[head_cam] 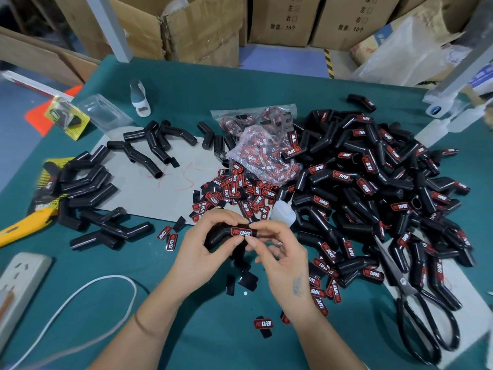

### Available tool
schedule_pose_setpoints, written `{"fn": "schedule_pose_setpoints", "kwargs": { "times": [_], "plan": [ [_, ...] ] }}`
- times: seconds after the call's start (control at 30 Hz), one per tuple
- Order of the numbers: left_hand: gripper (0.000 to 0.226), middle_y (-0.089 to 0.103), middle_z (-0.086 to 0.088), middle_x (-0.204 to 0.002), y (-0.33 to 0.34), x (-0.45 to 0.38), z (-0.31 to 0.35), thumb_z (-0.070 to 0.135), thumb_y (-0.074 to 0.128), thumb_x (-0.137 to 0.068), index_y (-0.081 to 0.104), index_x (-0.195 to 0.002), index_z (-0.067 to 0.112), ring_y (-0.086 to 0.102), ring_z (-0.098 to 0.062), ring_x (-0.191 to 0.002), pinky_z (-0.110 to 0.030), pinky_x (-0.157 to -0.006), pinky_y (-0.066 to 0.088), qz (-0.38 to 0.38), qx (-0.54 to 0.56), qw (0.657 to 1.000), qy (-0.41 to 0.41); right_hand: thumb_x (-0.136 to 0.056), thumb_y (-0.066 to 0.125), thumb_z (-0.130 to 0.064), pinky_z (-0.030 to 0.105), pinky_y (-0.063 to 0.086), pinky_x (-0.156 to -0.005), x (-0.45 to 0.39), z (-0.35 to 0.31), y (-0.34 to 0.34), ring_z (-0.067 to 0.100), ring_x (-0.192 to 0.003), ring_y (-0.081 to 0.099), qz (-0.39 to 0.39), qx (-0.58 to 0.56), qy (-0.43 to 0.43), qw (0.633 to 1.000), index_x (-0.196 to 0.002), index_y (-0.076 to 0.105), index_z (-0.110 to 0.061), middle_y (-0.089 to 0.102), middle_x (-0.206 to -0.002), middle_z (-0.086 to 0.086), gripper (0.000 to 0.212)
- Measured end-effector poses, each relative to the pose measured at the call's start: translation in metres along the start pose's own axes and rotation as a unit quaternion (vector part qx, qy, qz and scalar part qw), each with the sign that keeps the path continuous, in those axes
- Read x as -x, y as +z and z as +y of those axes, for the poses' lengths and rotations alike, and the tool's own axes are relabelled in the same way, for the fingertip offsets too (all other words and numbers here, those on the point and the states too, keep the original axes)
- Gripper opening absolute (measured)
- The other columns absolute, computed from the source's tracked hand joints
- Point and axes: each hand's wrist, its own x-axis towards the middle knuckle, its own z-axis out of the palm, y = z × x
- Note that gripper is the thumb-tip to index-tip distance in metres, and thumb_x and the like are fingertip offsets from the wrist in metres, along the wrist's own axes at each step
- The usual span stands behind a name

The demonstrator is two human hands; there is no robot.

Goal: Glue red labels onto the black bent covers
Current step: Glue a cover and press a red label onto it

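Observation:
My left hand (206, 245) grips a black bent cover (217, 236) just above the green table. A red label (241, 232) lies on the cover's top. My right hand (280, 249) pinches the cover's right end next to the label. Loose red labels (234, 190) are heaped behind my hands beside a small white glue bottle (283, 212). A big pile of labelled covers (373, 182) fills the right side. Plain black covers (88, 188) lie on the left.
Large black scissors (418, 311) lie at the right front. A clear bag of labels (264, 153) sits mid-table on a grey sheet (160, 188). A white power strip (18, 287) with its cable and a yellow tool (24, 225) are at the left. Cardboard boxes stand behind.

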Motion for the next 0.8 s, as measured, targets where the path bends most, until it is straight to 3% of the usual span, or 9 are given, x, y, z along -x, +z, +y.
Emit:
{"fn": "schedule_pose_setpoints", "kwargs": {
  "times": [0.17,0.3,0.47,0.63,0.7,0.8],
  "plan": [
    [0.025,0.068,0.008,-0.121,-0.0011,0.0009,0.0032,0.016,0.063,-0.098,0.06,-0.111,0.038,0.067,-0.021,-0.109,-0.034,-0.085,0.056,-0.01,-0.012,1.0,0.02,-0.096,0.071,-0.02,0.028,0.058,-0.068,0.0001,-0.0027,-0.0016,0.024,-0.087,0.075,-0.01,0.001,-0.038,0.999,-0.107,0.075,-0.038,0.074,-0.101,-0.001,0.021],
    [0.012,0.071,0.008,-0.118,-0.0009,-0.0013,0.0013,0.014,0.065,-0.097,0.068,-0.107,0.022,0.068,-0.019,-0.111,-0.029,-0.096,0.051,-0.012,-0.052,0.997,0.049,-0.095,0.073,-0.021,0.026,0.056,-0.066,0.0005,-0.0011,-0.0011,0.022,-0.082,0.073,0.001,0.0,-0.041,0.999,-0.106,0.078,-0.037,0.073,-0.102,-0.002,0.02],
    [0.012,0.072,0.011,-0.116,-0.0005,-0.0002,0.0008,0.017,0.065,-0.097,0.073,-0.105,0.018,0.069,-0.019,-0.108,-0.036,-0.081,0.059,-0.009,-0.033,0.999,0.009,-0.095,0.072,-0.007,0.023,0.055,-0.065,0.0003,-0.0002,-0.0018,0.016,-0.077,0.071,0.02,-0.044,-0.01,0.999,-0.107,0.081,-0.026,0.075,-0.097,0.005,0.024],
    [0.016,0.07,0.003,-0.114,0.0017,0.0004,0.0028,0.017,0.061,-0.098,0.072,-0.109,0.02,0.07,-0.022,-0.09,-0.031,-0.066,0.059,-0.009,0.025,0.999,-0.024,-0.097,0.07,-0.005,0.025,0.056,-0.065,-0.0004,-0.0021,-0.0035,0.014,-0.075,0.068,0.01,-0.063,0.017,0.998,-0.109,0.08,-0.014,0.075,-0.09,0.006,0.019],
    [0.017,0.069,0.001,-0.114,0.0019,0.0005,0.0039,0.018,0.06,-0.099,0.072,-0.109,0.023,0.069,-0.019,-0.079,-0.028,-0.067,0.058,-0.008,0.035,0.999,-0.035,-0.097,0.068,-0.003,0.026,0.056,-0.066,-0.0017,-0.0026,-0.0044,0.013,-0.077,0.067,-0.001,-0.07,0.026,0.997,-0.111,0.079,-0.011,0.075,-0.092,0.006,0.02],
    [0.019,0.069,0.001,-0.115,0.0013,0.0002,0.0041,0.018,0.059,-0.1,0.071,-0.11,0.028,0.068,-0.017,-0.08,-0.027,-0.07,0.057,-0.006,0.039,0.999,-0.037,-0.097,0.068,0.002,0.027,0.057,-0.069,-0.0032,-0.0026,-0.0048,0.014,-0.087,0.068,-0.019,-0.077,0.033,0.996,-0.114,0.078,-0.013,0.075,-0.098,0.007,0.025]
  ]
}}
